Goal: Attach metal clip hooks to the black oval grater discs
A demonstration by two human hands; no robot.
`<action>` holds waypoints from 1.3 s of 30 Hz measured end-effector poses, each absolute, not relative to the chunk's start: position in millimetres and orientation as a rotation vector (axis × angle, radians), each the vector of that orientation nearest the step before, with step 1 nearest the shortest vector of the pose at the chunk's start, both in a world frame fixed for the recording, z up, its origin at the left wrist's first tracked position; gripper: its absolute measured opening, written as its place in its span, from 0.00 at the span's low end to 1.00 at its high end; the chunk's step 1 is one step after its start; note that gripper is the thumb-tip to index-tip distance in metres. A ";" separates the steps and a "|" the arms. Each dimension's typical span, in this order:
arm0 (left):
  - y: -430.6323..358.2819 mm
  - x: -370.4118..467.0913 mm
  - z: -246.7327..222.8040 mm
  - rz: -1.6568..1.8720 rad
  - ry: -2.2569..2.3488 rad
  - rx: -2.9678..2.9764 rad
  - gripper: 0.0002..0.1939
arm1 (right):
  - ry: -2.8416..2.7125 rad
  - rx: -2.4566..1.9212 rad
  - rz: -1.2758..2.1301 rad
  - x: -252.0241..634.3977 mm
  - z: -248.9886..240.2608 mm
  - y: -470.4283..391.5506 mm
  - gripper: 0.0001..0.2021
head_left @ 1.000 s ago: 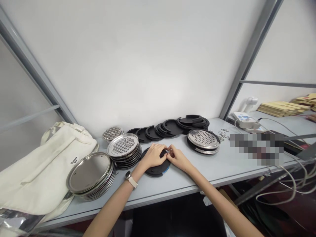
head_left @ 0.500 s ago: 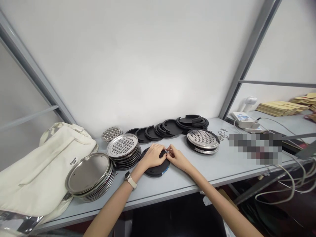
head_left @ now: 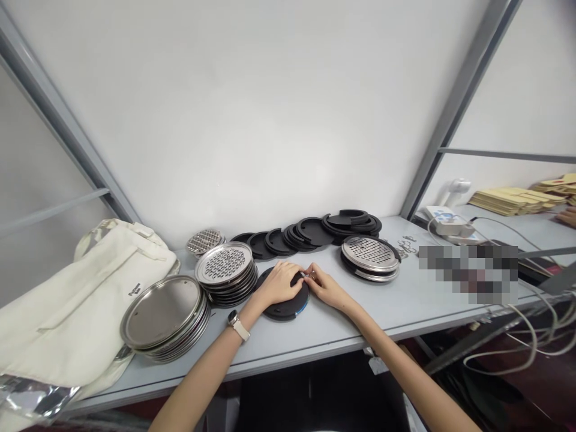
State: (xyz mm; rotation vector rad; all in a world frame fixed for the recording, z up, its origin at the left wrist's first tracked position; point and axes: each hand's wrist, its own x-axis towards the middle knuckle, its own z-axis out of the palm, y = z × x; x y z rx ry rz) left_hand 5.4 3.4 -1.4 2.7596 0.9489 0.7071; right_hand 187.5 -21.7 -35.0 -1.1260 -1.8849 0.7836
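A black round disc (head_left: 281,309) with a blue strip on its edge lies flat near the table's front. My left hand (head_left: 282,283) rests over its upper part, fingers curled round the rim. At the disc's right edge my right hand (head_left: 324,286) pinches something small, hidden by the fingertips, which meet those of my left hand. To the left stand a stack of perforated metal discs (head_left: 225,264) and a stack of plain metal discs (head_left: 162,312). Perforated discs on black bases (head_left: 369,253) sit at the right.
Black round bases (head_left: 310,233) overlap along the wall. Small metal pieces (head_left: 406,246) lie right of them. A cream bag (head_left: 90,300) fills the left end. White cables (head_left: 531,348) hang at the right, near a white device (head_left: 443,220). Another person's hand (head_left: 567,216) shows at the far right.
Both hands stay at the disc with nearly the same hold. The view has shifted very slightly. At the far right, more of the other person's hand shows.
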 end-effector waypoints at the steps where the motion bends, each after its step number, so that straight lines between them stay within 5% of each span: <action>1: 3.5 5.4 -1.7 0.711 0.951 2.761 0.10 | -1.889 -1.128 0.773 187.2 -34.8 -22.8 0.07; 20: 3.3 4.9 -0.3 0.697 0.901 2.788 0.09 | -1.911 -1.310 0.482 176.9 -38.1 -35.2 0.05; 31: 3.5 4.7 0.5 0.711 0.775 2.760 0.21 | -2.010 -1.365 0.401 177.7 -35.8 -36.2 0.09; 39: 4.0 4.9 -1.2 0.723 0.789 2.780 0.18 | -1.992 -1.408 0.370 177.0 -36.3 -35.2 0.09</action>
